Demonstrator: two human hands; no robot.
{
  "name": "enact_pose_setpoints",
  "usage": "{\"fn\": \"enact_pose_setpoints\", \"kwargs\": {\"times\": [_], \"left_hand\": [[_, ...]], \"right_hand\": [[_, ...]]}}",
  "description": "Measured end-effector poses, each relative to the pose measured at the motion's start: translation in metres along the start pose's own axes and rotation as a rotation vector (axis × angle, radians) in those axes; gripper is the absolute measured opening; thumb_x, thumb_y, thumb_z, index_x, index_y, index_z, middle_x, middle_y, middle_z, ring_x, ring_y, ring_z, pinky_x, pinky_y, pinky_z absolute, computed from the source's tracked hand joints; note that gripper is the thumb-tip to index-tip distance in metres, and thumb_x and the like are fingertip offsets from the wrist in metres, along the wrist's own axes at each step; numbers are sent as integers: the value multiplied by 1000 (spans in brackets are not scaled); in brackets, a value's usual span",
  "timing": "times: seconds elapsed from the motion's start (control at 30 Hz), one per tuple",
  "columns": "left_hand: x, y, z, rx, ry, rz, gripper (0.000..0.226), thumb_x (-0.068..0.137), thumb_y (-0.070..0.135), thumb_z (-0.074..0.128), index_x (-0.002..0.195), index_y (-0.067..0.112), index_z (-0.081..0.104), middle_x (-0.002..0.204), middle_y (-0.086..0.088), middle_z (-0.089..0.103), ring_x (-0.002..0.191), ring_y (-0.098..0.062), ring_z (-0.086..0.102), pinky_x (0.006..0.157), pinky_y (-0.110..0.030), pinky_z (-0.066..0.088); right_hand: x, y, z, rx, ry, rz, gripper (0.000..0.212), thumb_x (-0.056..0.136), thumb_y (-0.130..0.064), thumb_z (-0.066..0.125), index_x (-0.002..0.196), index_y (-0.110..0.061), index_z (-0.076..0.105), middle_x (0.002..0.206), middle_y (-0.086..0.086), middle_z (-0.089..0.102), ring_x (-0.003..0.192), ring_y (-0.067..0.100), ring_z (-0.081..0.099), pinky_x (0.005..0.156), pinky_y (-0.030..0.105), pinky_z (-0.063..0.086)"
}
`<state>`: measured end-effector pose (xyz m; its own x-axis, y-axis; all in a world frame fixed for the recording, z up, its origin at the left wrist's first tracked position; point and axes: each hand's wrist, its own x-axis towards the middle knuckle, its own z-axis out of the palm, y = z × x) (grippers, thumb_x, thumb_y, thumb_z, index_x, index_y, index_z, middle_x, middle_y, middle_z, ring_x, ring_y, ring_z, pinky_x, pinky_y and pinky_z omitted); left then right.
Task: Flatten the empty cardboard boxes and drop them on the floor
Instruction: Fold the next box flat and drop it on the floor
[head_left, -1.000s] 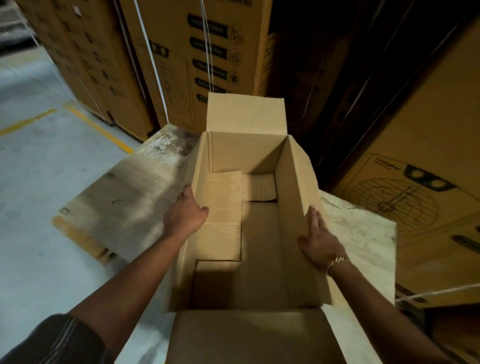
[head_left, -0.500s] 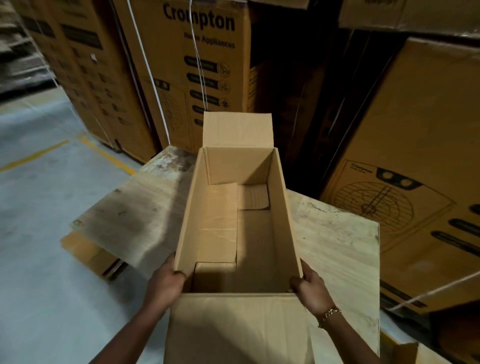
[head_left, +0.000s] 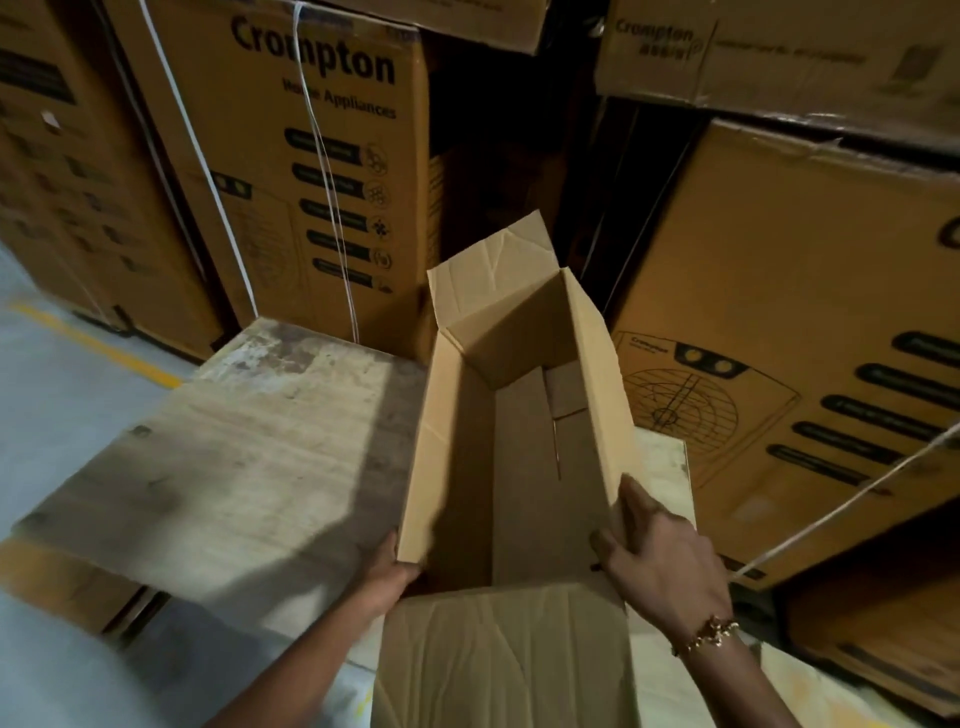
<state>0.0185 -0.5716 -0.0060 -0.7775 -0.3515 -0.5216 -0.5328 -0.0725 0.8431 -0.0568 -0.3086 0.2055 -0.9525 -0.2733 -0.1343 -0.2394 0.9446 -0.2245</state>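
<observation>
Back-left carton (head_left: 311, 93) says "Crompton" in big dark letters, with "Home Appliances" right under it. Top-right carton (head_left: 779, 57) has "Crompton" too, just smaller. Right-hand carton (head_left: 789, 291) has a tiny "Crompton" above its fan drawing (head_left: 675, 402). The dark label bars (head_left: 323, 140) are too blurry to read.

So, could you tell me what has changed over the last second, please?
Both hands slid back along the long walls to the near corners of the open brown cardboard box. The right hand grips the right wall; the left hand has its fingers hidden. The box has skewed, far end swinging right. It stays unflattened on the worn wooden board.
</observation>
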Motion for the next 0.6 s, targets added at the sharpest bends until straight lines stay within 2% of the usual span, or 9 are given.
{"fn": "enact_pose_setpoints", "kwargs": {"times": [0.07, 0.13, 0.2, 0.23, 0.3, 0.43, 0.47, 0.53, 0.6], "left_hand": [[22, -33, -30, 151, -64, -22, 72, 59, 43, 87, 124, 30, 59, 115, 1, 72, 102, -16, 68, 92, -37, 54], [6, -26, -54, 238, -25, 3, 60, 59, 63, 78, 113, 39, 64, 104, 11, 74, 98, -13, 69, 90, -43, 55], [-21, 1, -71, 243, 4, 92, 50, 72, 72, 63, 107, 36, 68, 97, 12, 74, 96, -15, 70, 86, -41, 55], [-36, 20, -76, 222, 1, 120, 57, 73, 78, 58, 107, 34, 70, 99, 13, 74, 101, -15, 69, 89, -39, 53], [-53, 40, -84, 110, -85, 96, 67, 74, 82, 57, 120, 34, 68, 116, 16, 71, 113, -8, 64, 103, -38, 46], [-73, 84, -83, -10, -281, 91, 59, 80, 72, 59, 123, 32, 69, 126, 7, 68, 123, -9, 58, 108, -33, 41], [-73, 91, -80, -15, -264, 130, 51, 85, 61, 61, 122, 26, 68, 125, 4, 68, 121, -9, 59, 103, -26, 44], [-75, 101, -83, -55, -213, 241, 30, 98, 18, 59, 127, 10, 57, 113, 2, 66, 100, -3, 64, 78, -9, 49], [-68, 105, -92, -128, -163, 235, 37, 93, -5, 57, 130, -3, 53, 92, 3, 72, 78, 1, 68, 66, -7, 48]], "right_hand": [[-6, -30, 1, -101, 52, -75, 70, 89, -70, 35, 149, -34, 28, 122, -3, 64, 92, 23, 66, 74, 33, 56], [-9, -61, 8, -159, 83, -138, 80, 86, -80, 19, 151, -33, 27, 148, -7, 48, 103, 25, 67, 77, 33, 56], [-10, -91, 18, -205, 82, -164, 85, 86, -80, 13, 153, -27, 23, 157, -7, 35, 109, 26, 65, 78, 34, 55], [-10, -104, 23, -220, 88, -170, 85, 87, -79, 12, 153, -25, 22, 157, -5, 35, 109, 26, 65, 77, 34, 55], [-11, -125, 27, -220, 110, -184, 84, 89, -78, 12, 151, -23, 26, 156, -2, 37, 108, 27, 66, 75, 35, 55], [-25, -163, 31, -159, 144, -314, 64, 93, -72, 17, 138, -35, 44, 151, -13, 42, 114, 21, 62, 80, 34, 53], [-28, -171, 35, -124, 155, -362, 58, 94, -69, 20, 132, -37, 49, 145, -15, 49, 111, 18, 63, 79, 34, 53], [-24, -174, 47, 26, 177, -416, 50, 93, -68, 27, 124, -41, 55, 127, -17, 62, 101, 14, 65, 75, 32, 55], [-15, -161, 57, 263, 188, -319, 52, 87, -68, 37, 124, -40, 60, 126, -18, 64, 103, 9, 64, 80, 31, 55]]}}
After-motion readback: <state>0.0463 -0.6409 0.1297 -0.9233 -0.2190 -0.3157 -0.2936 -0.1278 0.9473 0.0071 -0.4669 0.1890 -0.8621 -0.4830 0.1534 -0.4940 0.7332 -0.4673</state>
